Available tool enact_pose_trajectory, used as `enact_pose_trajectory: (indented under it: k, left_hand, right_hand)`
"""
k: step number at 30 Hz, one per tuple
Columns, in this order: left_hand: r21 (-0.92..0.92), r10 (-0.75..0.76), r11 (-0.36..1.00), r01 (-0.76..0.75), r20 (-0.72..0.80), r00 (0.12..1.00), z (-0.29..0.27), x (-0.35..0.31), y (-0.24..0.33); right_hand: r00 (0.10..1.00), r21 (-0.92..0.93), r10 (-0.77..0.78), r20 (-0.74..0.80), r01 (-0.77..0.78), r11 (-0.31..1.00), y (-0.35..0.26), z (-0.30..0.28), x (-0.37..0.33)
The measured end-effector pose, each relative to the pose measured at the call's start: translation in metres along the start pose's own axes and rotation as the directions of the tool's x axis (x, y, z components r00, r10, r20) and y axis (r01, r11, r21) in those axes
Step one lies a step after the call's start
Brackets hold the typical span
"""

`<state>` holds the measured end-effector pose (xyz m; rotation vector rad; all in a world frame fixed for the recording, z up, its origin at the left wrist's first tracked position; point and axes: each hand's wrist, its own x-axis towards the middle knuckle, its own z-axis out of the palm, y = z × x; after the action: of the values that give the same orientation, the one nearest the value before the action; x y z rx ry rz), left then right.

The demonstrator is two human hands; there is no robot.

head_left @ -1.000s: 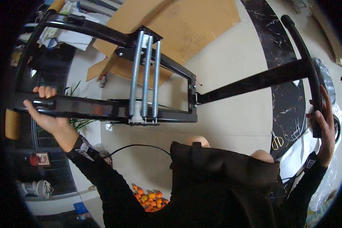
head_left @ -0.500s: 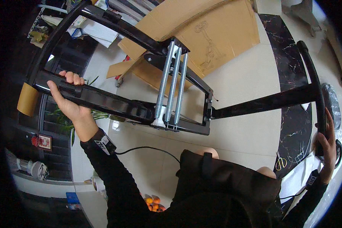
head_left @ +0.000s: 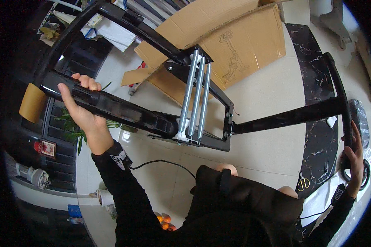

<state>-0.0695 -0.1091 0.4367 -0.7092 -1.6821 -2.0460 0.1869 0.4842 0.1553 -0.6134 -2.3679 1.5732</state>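
Observation:
A large black metal exercise-machine frame [head_left: 132, 113] is held up across the view, tilted down to the right. My left hand [head_left: 88, 119] wraps around its lower left tube, thumb on the near side and fingertips over the top. At the far right, my right hand [head_left: 355, 158] grips the frame's crossbar, with its fingers partly hidden behind. Three silver coil springs [head_left: 196, 94] stretch side by side across the middle joint. A tan cylindrical piece [head_left: 32, 103] sits at the frame's left end.
An opened cardboard box [head_left: 251, 49] with a printed drawing lies on the tiled floor behind the frame. Yellow-handled scissors [head_left: 304, 183] rest near white paper on the right. Oranges [head_left: 165, 218] sit at the lower left, and a potted plant [head_left: 70, 123] stands behind my left arm.
The whole view has shifted, so box, floor and frame appear slightly lower and farther right. Both hands keep their places on the frame.

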Motion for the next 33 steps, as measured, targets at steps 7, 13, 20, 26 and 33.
enact_pose_trajectory:
  k: [7, 13, 20, 26, 33]
  left_hand:
    - [-0.032, -0.007, 0.999, 0.004, -0.107, 0.994, 0.012, -0.013, -0.003]
    - [-0.018, 0.028, 0.999, -0.03, -0.126, 0.992, 0.006, -0.028, -0.004]
    - [-0.024, 0.071, 0.997, -0.077, -0.177, 0.982, -0.032, -0.056, -0.001]
    - [-0.026, 0.114, 0.992, -0.12, -0.176, 0.978, -0.063, -0.079, -0.005]
    - [-0.051, 0.032, 0.998, -0.046, -0.236, 0.971, -0.13, -0.107, 0.009]
  right_hand:
    - [0.999, 0.052, 0.033, 0.013, -0.034, 0.998, -0.006, 0.005, 0.001]
    - [0.999, 0.016, 0.041, -0.032, -0.041, 0.999, -0.022, 0.011, 0.001]
    - [0.999, 0.05, -0.05, -0.005, 0.05, 0.998, -0.028, 0.018, 0.005]
    - [0.963, 0.236, 0.127, 0.236, -0.183, 0.954, -0.021, 0.01, 0.028]
    - [0.967, 0.295, 0.058, 0.247, -0.132, 0.946, -0.055, 0.018, 0.041]
